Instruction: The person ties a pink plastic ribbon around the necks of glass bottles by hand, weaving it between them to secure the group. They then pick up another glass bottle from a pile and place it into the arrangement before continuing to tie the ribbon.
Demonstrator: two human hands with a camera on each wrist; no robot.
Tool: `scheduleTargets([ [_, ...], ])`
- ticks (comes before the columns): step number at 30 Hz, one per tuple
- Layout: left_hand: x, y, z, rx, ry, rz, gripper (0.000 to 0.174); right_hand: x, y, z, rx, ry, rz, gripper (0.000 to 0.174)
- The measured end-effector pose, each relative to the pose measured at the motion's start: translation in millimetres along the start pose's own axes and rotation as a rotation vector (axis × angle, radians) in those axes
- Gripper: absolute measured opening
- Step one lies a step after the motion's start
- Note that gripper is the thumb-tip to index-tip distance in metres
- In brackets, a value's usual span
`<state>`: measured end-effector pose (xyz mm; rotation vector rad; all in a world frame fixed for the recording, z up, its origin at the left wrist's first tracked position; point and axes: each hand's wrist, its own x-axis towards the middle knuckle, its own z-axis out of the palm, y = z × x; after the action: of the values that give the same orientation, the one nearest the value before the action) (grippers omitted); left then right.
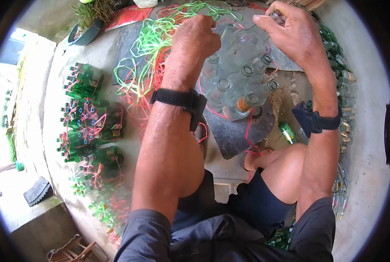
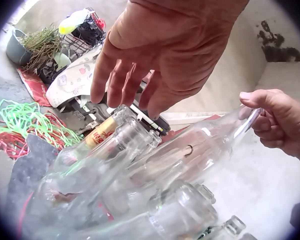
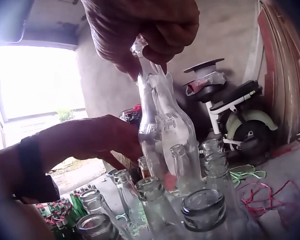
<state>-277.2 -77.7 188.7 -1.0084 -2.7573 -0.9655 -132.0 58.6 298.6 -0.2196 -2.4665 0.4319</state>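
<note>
My right hand (image 1: 293, 37) grips clear glass bottles by their necks; in the right wrist view two such bottles (image 3: 177, 125) hang side by side under the fingers. One held bottle (image 2: 200, 140) slants down from the hand in the left wrist view. Beneath stands a cluster of clear bottles (image 1: 223, 85), mouths up, with pink string round its base. One bottle has an orange label (image 1: 243, 105). My left hand (image 2: 165, 55) is held over the far-left side of the cluster, its fingers loosely bent and pointing down near the bottle mouths, holding nothing.
Bundles of green bottles (image 1: 90, 118) tied with red string stand at the left. Green and red string (image 1: 153, 41) lies tangled beside the cluster. More bottles (image 1: 345, 100) line the right wall. A loose green bottle (image 1: 286, 132) lies near the knee. A scooter (image 3: 245, 120) stands behind.
</note>
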Motion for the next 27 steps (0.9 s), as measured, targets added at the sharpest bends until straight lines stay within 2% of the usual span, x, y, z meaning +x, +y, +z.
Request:
scheduleTargets([
  [3,0,-4,3,-0.005,-0.021,0.029,0.046,11,12,6,0.035,-0.133,0.032,0.032],
  [7,1,-9,4,0.001,-0.050,0.044,0.050,7,3,11,0.016,-0.095,0.068,0.034],
  [9,1,-10,4,0.016,-0.038,0.054,0.051,11,6,12,0.055,-0.221,0.109,0.034],
  [10,1,-10,5,0.032,-0.023,0.062,0.052,11,11,17,0.053,-0.222,0.113,0.034],
  [12,2,-10,5,0.029,-0.028,0.054,0.052,8,22,30,-0.044,-0.151,-0.076,0.034],
  [22,2,-11,6,0.028,-0.010,0.100,0.047,-4,33,60,-0.069,-0.219,-0.011,0.030],
  [23,6,-15,3,0.041,-0.036,0.175,0.045,-4,34,63,-0.090,-0.230,-0.024,0.029],
  [27,7,-16,2,0.044,-0.032,0.192,0.044,-10,40,75,-0.079,-0.265,-0.086,0.028],
])
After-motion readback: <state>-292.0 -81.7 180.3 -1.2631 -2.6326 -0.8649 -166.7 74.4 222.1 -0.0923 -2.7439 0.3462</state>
